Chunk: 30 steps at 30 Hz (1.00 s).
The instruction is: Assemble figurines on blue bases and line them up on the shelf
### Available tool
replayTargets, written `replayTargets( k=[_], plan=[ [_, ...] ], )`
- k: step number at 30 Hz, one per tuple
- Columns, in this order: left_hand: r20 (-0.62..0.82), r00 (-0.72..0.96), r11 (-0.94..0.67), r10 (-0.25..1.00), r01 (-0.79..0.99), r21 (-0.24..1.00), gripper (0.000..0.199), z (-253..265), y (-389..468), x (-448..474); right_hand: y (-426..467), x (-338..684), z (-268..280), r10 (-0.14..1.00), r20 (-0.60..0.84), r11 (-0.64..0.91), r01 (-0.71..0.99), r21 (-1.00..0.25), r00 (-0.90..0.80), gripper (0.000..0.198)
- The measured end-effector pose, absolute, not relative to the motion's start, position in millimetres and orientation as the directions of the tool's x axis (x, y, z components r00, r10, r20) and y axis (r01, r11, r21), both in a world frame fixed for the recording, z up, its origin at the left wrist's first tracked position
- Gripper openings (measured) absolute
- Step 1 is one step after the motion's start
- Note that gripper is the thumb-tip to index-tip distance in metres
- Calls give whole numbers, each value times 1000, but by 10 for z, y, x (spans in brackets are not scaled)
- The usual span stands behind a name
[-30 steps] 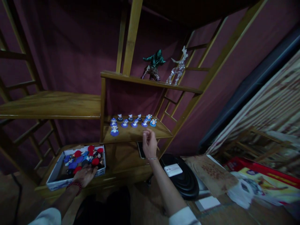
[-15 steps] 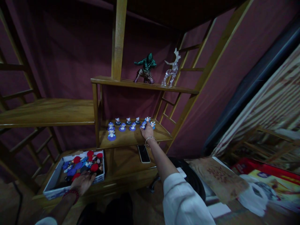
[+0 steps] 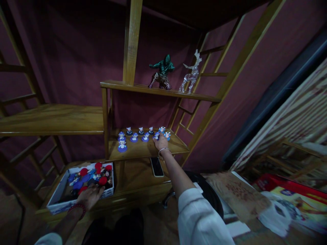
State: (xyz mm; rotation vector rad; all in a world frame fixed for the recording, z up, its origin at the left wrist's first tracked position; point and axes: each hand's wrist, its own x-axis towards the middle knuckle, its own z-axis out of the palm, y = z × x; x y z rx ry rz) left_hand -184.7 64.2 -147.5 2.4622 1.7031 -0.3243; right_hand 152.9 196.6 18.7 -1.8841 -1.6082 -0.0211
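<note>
My right hand (image 3: 160,142) reaches onto the lower shelf (image 3: 143,149), its fingers closed round a small purple-based figurine (image 3: 156,135) that stands there. In a row to its left are more purple-based figurines, among them one (image 3: 145,136) close by and one (image 3: 122,145) at the front left. Behind are several dark-based figurines (image 3: 141,131); two blue-and-white ones (image 3: 167,135) are just beyond my hand. My left hand (image 3: 89,196) lies over the near rim of a white box (image 3: 57,207), fingers stretched out over the red, blue and purple-based figurines (image 3: 87,178) inside, its fingertips partly hidden.
A phone (image 3: 157,166) lies on the cabinet ledge below the shelf. On the upper shelf stand a green crouching statue (image 3: 162,72) and a clear deer figurine (image 3: 191,73). To the right are a cardboard sheet (image 3: 237,190) and a plastic bag (image 3: 276,216).
The view has shifted slightly. My right hand stays at the same figurine on the shelf, and my left hand remains over the box.
</note>
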Motion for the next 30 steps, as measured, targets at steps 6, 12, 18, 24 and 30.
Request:
replayTargets(
  k=[6,12,18,24,30],
  plan=[
    [-254,323,-337,912,941,-12,51,-1382,624,-1816,1968,1528,165,867,434,-23,888,-459,246,44],
    [-213,225,-185,951,964,192,44,-1334,598,-1795,1693,1433,173,607,735,197,838,-508,303,43],
    [-162,152,-111,975,965,238,55,-1333,600,-1831,815,783,-162,661,732,468,671,-575,165,33],
    [-163,209,-166,964,955,244,51,-1393,621,-1886,533,-189,-826,861,273,494,580,-648,-429,29],
    [-153,236,-182,960,936,302,37,-1431,648,-1927,937,-823,-1385,884,38,390,690,-610,-466,33]
  ],
)
